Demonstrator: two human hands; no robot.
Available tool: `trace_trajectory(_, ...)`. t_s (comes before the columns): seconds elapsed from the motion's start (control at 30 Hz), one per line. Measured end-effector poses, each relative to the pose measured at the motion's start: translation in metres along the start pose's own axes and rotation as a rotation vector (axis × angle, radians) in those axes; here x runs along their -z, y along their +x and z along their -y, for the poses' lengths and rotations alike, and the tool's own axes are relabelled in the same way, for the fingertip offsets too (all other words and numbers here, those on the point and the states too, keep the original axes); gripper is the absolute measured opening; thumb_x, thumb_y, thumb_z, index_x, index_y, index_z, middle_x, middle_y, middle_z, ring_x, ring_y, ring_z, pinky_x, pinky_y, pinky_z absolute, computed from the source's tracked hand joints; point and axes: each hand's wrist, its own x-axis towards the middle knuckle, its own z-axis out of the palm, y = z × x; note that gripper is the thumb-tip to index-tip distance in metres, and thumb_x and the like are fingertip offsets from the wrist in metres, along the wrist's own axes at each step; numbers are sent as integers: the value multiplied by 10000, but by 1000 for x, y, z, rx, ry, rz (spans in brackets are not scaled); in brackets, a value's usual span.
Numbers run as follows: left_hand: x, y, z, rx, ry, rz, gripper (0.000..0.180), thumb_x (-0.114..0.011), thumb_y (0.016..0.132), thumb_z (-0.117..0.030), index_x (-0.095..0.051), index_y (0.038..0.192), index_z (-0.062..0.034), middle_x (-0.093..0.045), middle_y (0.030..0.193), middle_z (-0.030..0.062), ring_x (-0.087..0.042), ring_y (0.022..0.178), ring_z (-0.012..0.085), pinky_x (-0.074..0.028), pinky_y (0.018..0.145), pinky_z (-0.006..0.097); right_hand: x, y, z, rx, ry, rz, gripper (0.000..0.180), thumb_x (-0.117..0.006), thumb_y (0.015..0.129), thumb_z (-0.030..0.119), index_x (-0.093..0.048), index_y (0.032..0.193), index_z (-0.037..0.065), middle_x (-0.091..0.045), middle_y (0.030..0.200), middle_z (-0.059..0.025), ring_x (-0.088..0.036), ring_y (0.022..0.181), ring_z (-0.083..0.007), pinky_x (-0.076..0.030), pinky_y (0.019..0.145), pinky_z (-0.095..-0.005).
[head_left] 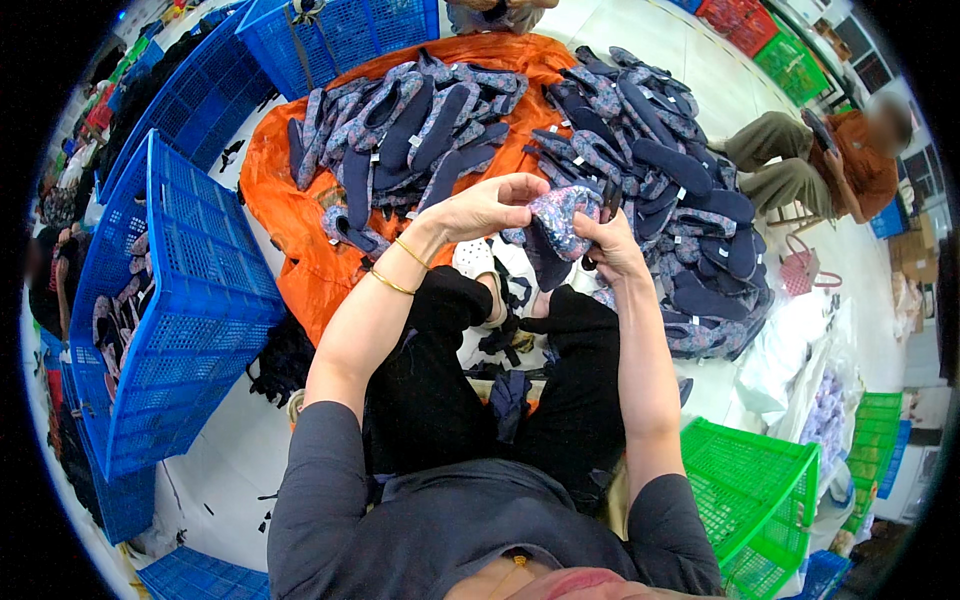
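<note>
A fabric slipper [562,225], floral in blue and pink with a dark navy part hanging below, is held up above my knees between both hands. My left hand [482,207] pinches its left edge between thumb and fingers. On the other side, my right hand [614,246] presses its thumb on the floral cloth and grips it. Something dark and narrow shows by the right fingers; I cannot make out what it is. Beyond my hands lie a left heap of similar slippers [408,128] and a right heap of slippers [655,165], many with small white tags.
An orange sheet [275,215] lies beneath the left heap. Blue crates [205,300] stand at the left, a green crate [750,490] at lower right. Another person [860,165] sits at the right beside a pink bag [800,268]. Dark scraps [285,365] lie on the floor.
</note>
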Motion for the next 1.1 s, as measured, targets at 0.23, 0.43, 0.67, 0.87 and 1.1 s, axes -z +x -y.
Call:
trace_trajectory(0.23, 5, 1, -3, 64, 111, 4, 550, -796, 774, -254, -530, 1206, -41, -580, 1118, 30, -553, 1013, 112, -459, 897, 258, 13, 4, -3, -1, -115, 42, 478, -864, 689, 166, -593, 1058, 29, -652, 873, 0, -616, 689, -75, -480, 568, -202)
trace_trajectory(0.43, -15, 1, -4, 2, 72, -139, 292, -745, 827, -147, -574, 1038, -39, -610, 923, 0, -567, 809, 64, -484, 687, 214, 17, 15, -2, 75, -191, 21, 487, -864, 691, 140, -566, 1052, 7, -649, 894, -26, -627, 753, -114, -535, 682, -257)
trace_trajectory(0.67, -13, 5, 9, -192, 360, -427, 206, -743, 828, -127, -556, 888, -63, -550, 817, -19, -525, 737, 70, -422, 678, 211, 12, 26, -14, 154, -324, -159, 460, -850, 694, 127, -587, 1043, -18, -658, 926, -48, -619, 795, -115, -518, 752, -251)
trace_trajectory(0.87, -25, 13, 4, -741, 1540, -673, 191, -707, 711, -63, -541, 806, -65, -507, 772, 77, -553, 712, 245, -468, 641, 339, -1, 50, -30, 209, -191, -332, 236, -775, 724, 62, -646, 912, 1, -671, 881, -34, -608, 747, -101, -492, 699, -231)
trace_trajectory(1.1, -14, 23, 21, -714, 1754, -641, 179, -678, 730, -91, -528, 829, -88, -517, 786, 63, -576, 767, 252, -485, 633, 357, 16, 67, -50, -10, -228, -488, 195, -763, 712, 148, -605, 800, 76, -556, 664, 20, -415, 434, -68, -265, 374, -243)
